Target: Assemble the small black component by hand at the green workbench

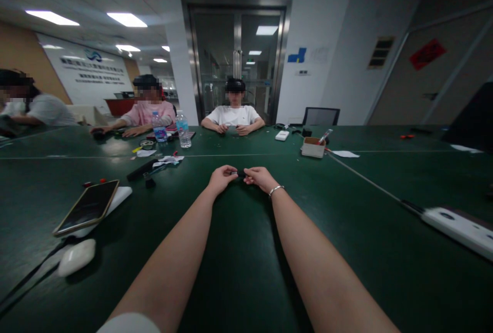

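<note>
Out over the middle of the green table (239,230), both my arms reach forward and the hands meet around a small black object (241,174). It is short and dark, with a paler bit at its left end; its exact kind is too small to make out. My left hand (222,179) pinches the left end between thumb and fingers. The right end sits in the closed fingers of my right hand (261,176), which wears a silver bracelet (276,190) on its wrist. Fingers hide part of the object.
Left of my arms lie a phone (89,209) and a white rounded case (77,257). Two water bottles (184,132) stand farther back. A small open box (313,148) and a white power strip (458,230) are on the right. Several people sit around the table.
</note>
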The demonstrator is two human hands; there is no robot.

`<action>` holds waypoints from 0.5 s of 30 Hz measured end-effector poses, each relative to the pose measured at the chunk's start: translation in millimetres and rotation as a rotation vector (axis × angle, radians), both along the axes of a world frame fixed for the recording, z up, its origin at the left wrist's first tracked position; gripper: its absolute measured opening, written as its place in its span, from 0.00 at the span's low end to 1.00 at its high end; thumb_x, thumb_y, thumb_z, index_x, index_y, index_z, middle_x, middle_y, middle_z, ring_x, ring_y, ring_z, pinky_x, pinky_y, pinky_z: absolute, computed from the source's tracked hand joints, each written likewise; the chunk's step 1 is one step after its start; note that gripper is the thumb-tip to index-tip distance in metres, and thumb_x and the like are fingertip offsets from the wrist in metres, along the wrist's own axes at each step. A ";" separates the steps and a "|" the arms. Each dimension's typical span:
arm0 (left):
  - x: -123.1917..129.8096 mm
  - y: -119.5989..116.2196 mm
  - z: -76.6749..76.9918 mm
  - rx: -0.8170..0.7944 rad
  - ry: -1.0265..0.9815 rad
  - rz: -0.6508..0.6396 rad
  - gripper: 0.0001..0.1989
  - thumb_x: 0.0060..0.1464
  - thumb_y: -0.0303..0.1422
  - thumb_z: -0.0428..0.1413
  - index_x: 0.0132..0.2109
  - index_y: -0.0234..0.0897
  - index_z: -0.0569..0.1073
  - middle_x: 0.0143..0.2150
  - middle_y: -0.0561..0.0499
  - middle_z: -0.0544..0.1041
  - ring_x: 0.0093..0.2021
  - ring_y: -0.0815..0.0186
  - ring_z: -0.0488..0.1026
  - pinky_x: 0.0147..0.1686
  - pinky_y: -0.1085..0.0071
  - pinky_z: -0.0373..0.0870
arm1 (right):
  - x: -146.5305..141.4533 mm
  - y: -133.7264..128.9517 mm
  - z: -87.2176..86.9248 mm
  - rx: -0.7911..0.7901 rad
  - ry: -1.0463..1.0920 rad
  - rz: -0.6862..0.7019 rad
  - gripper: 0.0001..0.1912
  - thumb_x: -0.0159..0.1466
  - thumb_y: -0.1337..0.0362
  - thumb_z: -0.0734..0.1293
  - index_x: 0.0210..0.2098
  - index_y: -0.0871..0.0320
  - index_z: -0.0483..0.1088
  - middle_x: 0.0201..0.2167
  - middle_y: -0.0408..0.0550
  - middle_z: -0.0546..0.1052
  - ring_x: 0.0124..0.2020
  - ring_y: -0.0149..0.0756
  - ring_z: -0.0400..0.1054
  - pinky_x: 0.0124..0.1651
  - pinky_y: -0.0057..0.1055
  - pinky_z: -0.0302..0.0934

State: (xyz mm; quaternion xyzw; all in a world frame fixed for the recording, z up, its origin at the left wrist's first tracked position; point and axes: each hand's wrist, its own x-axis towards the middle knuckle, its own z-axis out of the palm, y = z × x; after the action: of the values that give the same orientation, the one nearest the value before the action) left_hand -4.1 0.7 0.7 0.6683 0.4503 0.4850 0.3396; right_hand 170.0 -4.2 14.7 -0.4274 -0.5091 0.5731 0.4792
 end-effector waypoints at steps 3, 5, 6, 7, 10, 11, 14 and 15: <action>-0.3 -0.7 0.7 0.004 -0.015 -0.019 0.14 0.41 0.32 0.62 0.38 0.34 0.74 0.36 0.46 0.77 0.35 0.66 0.73 0.41 0.66 0.68 | 0.0 0.3 -0.3 0.011 -0.010 0.003 0.10 0.60 0.68 0.68 0.25 0.67 0.67 0.15 0.48 0.72 0.16 0.25 0.68 0.20 0.17 0.65; -0.3 -1.4 1.4 0.003 -0.024 -0.024 0.14 0.41 0.33 0.62 0.38 0.33 0.74 0.36 0.46 0.77 0.35 0.65 0.73 0.42 0.66 0.68 | 0.2 0.5 -0.7 0.016 -0.014 0.010 0.10 0.60 0.67 0.67 0.25 0.67 0.67 0.15 0.48 0.73 0.16 0.25 0.68 0.20 0.17 0.65; -0.2 -1.8 1.8 0.006 -0.029 -0.025 0.14 0.41 0.33 0.62 0.37 0.33 0.74 0.36 0.46 0.77 0.35 0.65 0.73 0.42 0.65 0.68 | 0.3 0.8 -1.1 0.018 -0.017 0.014 0.10 0.60 0.67 0.67 0.25 0.67 0.67 0.15 0.48 0.73 0.16 0.25 0.68 0.20 0.17 0.65; -0.1 -2.2 2.2 0.008 -0.033 -0.028 0.14 0.40 0.32 0.62 0.37 0.33 0.74 0.36 0.45 0.77 0.35 0.65 0.73 0.42 0.65 0.68 | 0.4 1.2 -1.5 0.021 -0.019 0.017 0.11 0.60 0.67 0.67 0.25 0.67 0.67 0.15 0.48 0.73 0.16 0.25 0.67 0.20 0.18 0.65; 0.3 -2.8 2.6 0.006 -0.050 -0.034 0.13 0.40 0.31 0.62 0.36 0.33 0.74 0.36 0.45 0.77 0.34 0.65 0.73 0.42 0.64 0.68 | 0.5 3.2 -3.2 0.029 -0.027 0.020 0.11 0.60 0.65 0.67 0.24 0.67 0.67 0.15 0.49 0.73 0.15 0.25 0.67 0.19 0.18 0.65; 0.4 -2.7 2.5 0.002 -0.056 -0.038 0.13 0.39 0.31 0.62 0.36 0.33 0.74 0.36 0.46 0.77 0.34 0.66 0.73 0.41 0.64 0.69 | 0.4 4.0 -3.7 0.029 -0.029 0.020 0.12 0.60 0.65 0.67 0.24 0.67 0.66 0.14 0.48 0.73 0.15 0.26 0.67 0.19 0.18 0.65; 0.2 -1.9 1.3 -0.003 -0.064 -0.045 0.13 0.39 0.31 0.63 0.35 0.33 0.73 0.36 0.46 0.77 0.34 0.66 0.74 0.42 0.64 0.68 | -0.1 6.0 -4.7 0.019 -0.037 0.014 0.12 0.61 0.65 0.66 0.25 0.67 0.66 0.14 0.49 0.72 0.15 0.26 0.67 0.19 0.18 0.65; 0.0 -1.6 0.9 -0.001 -0.063 -0.045 0.13 0.39 0.31 0.63 0.35 0.33 0.73 0.36 0.46 0.77 0.34 0.66 0.74 0.42 0.64 0.68 | -0.2 6.3 -4.8 0.016 -0.039 0.013 0.12 0.61 0.65 0.66 0.25 0.67 0.66 0.14 0.49 0.72 0.15 0.26 0.67 0.19 0.18 0.65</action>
State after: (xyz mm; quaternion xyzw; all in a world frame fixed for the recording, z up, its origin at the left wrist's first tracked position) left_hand -4.0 -0.9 1.5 0.6626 0.4245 0.4976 0.3648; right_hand 169.8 2.1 10.0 -0.4311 -0.5258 0.5637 0.4690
